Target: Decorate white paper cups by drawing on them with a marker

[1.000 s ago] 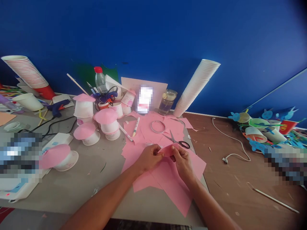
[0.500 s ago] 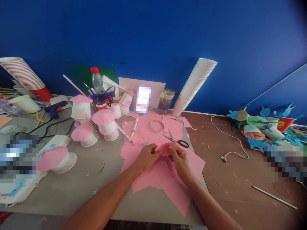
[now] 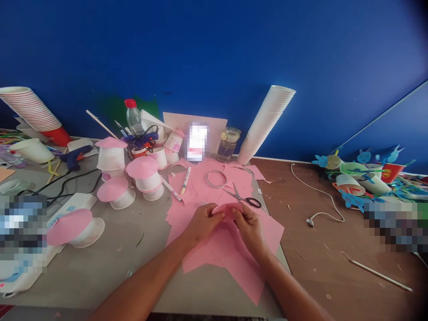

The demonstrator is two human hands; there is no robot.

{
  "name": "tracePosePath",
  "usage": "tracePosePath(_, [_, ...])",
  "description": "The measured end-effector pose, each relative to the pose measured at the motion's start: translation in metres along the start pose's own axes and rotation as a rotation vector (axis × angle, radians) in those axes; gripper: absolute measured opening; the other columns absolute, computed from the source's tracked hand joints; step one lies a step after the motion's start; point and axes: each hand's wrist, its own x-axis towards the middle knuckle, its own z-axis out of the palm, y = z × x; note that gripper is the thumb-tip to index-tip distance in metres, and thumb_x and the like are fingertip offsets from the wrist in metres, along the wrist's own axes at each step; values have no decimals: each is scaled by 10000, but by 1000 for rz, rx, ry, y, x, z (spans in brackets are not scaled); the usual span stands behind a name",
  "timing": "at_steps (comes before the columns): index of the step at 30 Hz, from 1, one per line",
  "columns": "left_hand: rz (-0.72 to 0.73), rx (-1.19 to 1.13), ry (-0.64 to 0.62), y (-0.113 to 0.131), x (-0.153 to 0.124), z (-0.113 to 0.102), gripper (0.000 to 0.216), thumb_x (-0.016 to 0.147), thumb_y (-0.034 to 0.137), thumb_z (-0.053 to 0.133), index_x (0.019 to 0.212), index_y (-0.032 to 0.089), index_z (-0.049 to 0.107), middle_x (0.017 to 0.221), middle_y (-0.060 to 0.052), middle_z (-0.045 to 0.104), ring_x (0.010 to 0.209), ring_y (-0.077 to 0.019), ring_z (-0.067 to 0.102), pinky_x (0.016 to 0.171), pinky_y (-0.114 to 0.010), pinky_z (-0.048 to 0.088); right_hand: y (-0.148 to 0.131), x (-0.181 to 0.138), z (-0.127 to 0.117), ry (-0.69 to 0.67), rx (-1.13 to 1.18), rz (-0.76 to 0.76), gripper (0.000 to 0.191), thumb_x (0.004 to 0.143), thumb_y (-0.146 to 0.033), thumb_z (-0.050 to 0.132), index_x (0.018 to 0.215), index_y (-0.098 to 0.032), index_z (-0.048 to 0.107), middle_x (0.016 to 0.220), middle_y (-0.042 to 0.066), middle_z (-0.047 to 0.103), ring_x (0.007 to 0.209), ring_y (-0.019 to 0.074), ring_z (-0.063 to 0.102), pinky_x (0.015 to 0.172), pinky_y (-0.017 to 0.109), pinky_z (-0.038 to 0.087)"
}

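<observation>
A small curved piece of pink paper (image 3: 228, 211) is pinched between my two hands. My left hand (image 3: 204, 223) grips its left edge, thumb on the near face. On its right side my right hand (image 3: 248, 225) presses it between thumb and fingers. Below lie overlapping pink paper sheets (image 3: 264, 258). Just beyond my right hand rest scissors (image 3: 245, 198) with black handles. A ring-shaped roll (image 3: 216, 179) and a marker (image 3: 186, 180) lie on the pink sheets farther back.
White paper cups with pink cone tops (image 3: 113, 191) stand on the left. A white cup stack (image 3: 265, 127) leans by a glass jar (image 3: 228, 145). Glue gun (image 3: 78, 156) and power strip (image 3: 36, 258) are left; a white cable (image 3: 321, 191) and blue paper figures (image 3: 354, 200) are right.
Both hands keep hold of the pink paper piece; its far edge looks slightly flatter and my right thumb has shifted a little left. The whole view has shifted slightly.
</observation>
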Motion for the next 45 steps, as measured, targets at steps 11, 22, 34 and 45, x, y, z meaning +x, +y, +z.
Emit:
tracePosePath(11, [9,-9,3,-3,1,-1,267,745,348,565,612,198,388,616,58,355,606,-101,332,557,-249,251,-6,1,1,6,-57,-54,244,849,-363,568,750,-179,695,625,-11,530,591,122,449,528,234,358])
tracePosePath(22, [63,4,-36,-5,2,-4,370,785,481,537,602,199,382,595,62,296,572,-94,268,540,-256,218,-5,0,0,61,-85,-38,249,846,-379,561,721,-178,641,606,-29,461,574,115,394,519,234,341])
tracePosePath(34, [13,-43,-77,0,-1,-5,297,780,418,562,646,193,422,616,64,328,578,-88,269,538,-245,223,0,0,0,82,-65,15,278,828,-403,581,657,-184,577,578,-53,372,555,103,337,494,229,291])
tracePosePath(45, [81,7,-61,-2,3,-6,408,769,500,576,593,202,361,599,65,281,574,-87,252,528,-242,204,-6,1,0,89,-36,30,313,794,-447,592,623,-194,528,581,-37,417,557,109,362,493,233,314])
